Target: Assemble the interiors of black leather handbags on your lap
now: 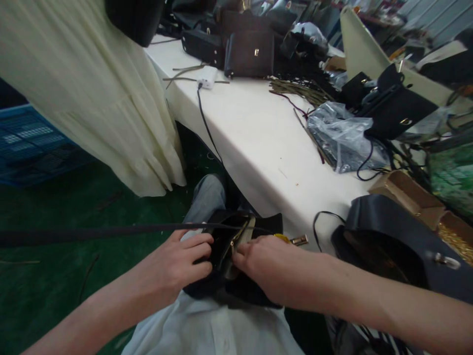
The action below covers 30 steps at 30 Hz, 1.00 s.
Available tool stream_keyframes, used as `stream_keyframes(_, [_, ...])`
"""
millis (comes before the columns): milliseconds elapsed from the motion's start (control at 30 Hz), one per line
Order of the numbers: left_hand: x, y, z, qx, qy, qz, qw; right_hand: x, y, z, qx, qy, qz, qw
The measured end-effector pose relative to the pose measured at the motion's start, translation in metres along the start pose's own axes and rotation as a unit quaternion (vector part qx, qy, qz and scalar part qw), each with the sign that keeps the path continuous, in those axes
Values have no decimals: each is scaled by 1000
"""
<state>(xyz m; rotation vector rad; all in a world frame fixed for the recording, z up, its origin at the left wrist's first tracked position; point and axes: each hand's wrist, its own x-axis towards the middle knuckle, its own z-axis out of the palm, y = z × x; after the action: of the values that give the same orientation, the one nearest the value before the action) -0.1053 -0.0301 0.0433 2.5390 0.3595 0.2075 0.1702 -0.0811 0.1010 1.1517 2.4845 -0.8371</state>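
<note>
A small black handbag (236,246) lies on my lap, its top open, with a gold-coloured clasp or zipper part (240,234) at the opening. My left hand (173,268) grips the bag's left side, fingers curled over its edge. My right hand (269,268) pinches at the opening beside the gold part, with a yellow-handled tool or metal piece (293,240) showing just behind its knuckles. A long black strap (92,231) runs from the bag out to the left.
A white table (254,143) stretches ahead with dark bags (249,52), a crumpled plastic bag (342,135), a white power adapter (207,78) and cable. A large black bag (391,241) lies at the right. A pale dress (84,88) hangs left over green floor.
</note>
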Motion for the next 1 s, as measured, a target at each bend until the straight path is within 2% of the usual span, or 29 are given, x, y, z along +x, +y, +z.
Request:
stream_keyframes(67, [2, -3, 4, -6, 15, -13, 1000, -14, -14, 0, 2, 6, -12, 1000])
stream_keyframes(133, [2, -7, 10, -5, 36, -7, 999, -33, -21, -11, 34, 7, -18, 999])
stream_keyframes(233, [-1, -15, 21, -1, 41, 11, 999, -66, -9, -42, 211, -40, -31, 976])
stream_keyframes(300, [-4, -22, 26, -3, 35, 10, 999, -82, 10, -57, 282, -13, 29, 959])
stream_keyframes(367, [-4, -29, 27, -2, 43, 3, 999, -92, 29, -58, 266, 60, 134, 953])
stream_keyframes(433, [-2, -35, 25, 3, 51, 5, 999, -96, 41, -45, 231, 103, 216, 943])
stream_keyframes(533, [3, -42, 17, 18, 49, 19, 998, -97, 44, -16, 216, 92, 230, 945])
stream_keyframes(633, [6, -45, 10, 24, 69, 26, 997, -96, 37, 9, 186, 85, 233, 951])
stream_keyframes(733, [3, -47, 9, 25, 82, 24, 996, -93, 21, 29, 111, 150, 316, 930])
stream_keyframes(767, [0, -49, 10, 29, 84, 24, 996, -91, 15, 36, 94, 177, 325, 924])
stream_keyframes(800, [-4, -50, 11, 34, 88, 20, 995, -89, 7, 43, 87, 200, 310, 925])
stream_keyframes(867, [-12, -53, 16, 43, 107, 14, 993, -84, -5, 59, 105, 207, 208, 950])
stream_keyframes(933, [-19, -55, 21, 38, 113, 13, 993, -79, -12, 77, 130, 174, 140, 966])
stream_keyframes(1000, [-23, -58, 25, 44, 120, 17, 992, -75, -11, 95, 148, 143, 112, 972])
